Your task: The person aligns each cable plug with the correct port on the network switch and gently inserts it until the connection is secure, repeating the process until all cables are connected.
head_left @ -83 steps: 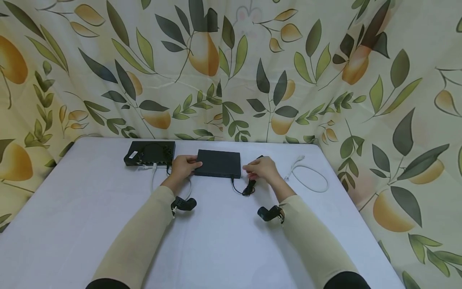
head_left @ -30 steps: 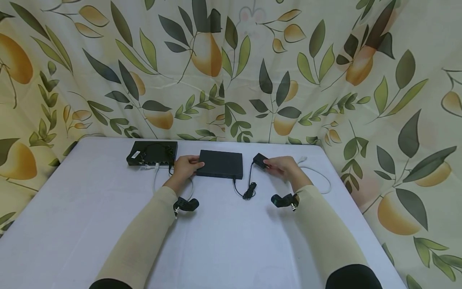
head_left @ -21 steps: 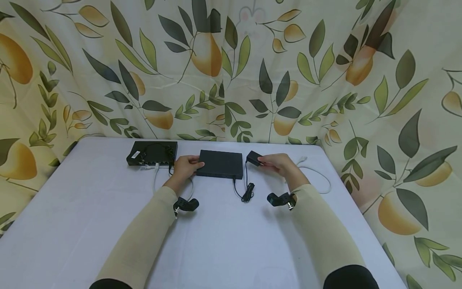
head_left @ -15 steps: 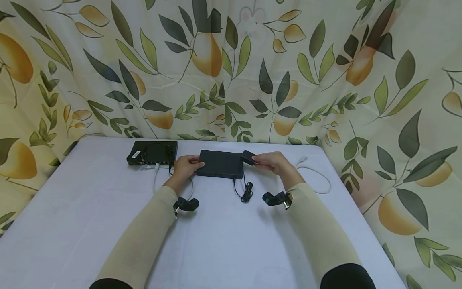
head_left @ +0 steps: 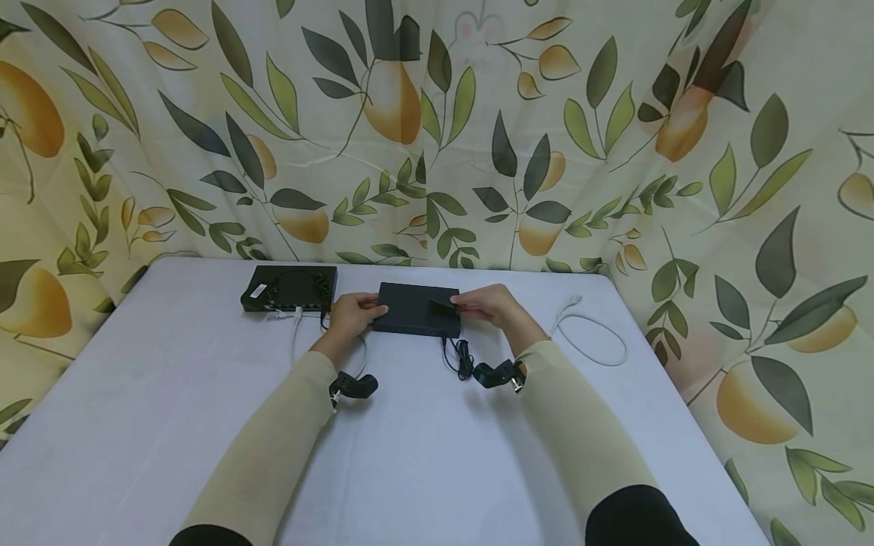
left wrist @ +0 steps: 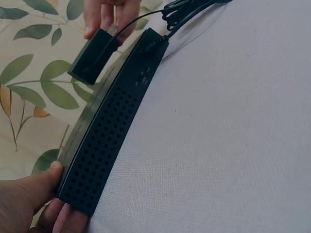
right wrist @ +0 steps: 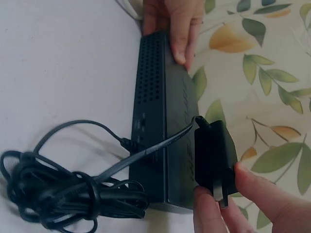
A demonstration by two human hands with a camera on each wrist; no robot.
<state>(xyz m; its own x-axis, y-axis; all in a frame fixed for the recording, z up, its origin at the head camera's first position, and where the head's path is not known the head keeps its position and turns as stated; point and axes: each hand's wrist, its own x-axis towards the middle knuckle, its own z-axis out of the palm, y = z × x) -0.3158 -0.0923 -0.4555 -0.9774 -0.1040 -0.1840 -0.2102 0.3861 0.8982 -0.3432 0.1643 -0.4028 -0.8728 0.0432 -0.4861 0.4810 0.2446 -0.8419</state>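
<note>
A flat black network switch (head_left: 408,309) lies near the table's far edge, its perforated side (left wrist: 104,141) facing the person. My left hand (head_left: 350,317) grips its left end, thumb on top and fingers curled beneath, as the left wrist view shows. My right hand (head_left: 493,306) pinches a black power adapter (right wrist: 214,153) between thumb and fingers, above the switch's right end. Metal prongs (right wrist: 219,191) stick out of the adapter towards that hand. The adapter's cord, tied in a bundle (right wrist: 73,194), plugs into the right part of the switch's perforated side.
Left of my left hand stands another black device (head_left: 290,290) with a white label, ports and plugged-in cables. A loose white cable (head_left: 592,358) curls on the right of the white-covered table (head_left: 410,455). Patterned fabric (head_left: 437,152) hangs behind.
My right hand took up the adapter, raised it on the right, then carried it left over the switch's right end. The cord bundle shifted slightly. My left hand has kept its grip.
</note>
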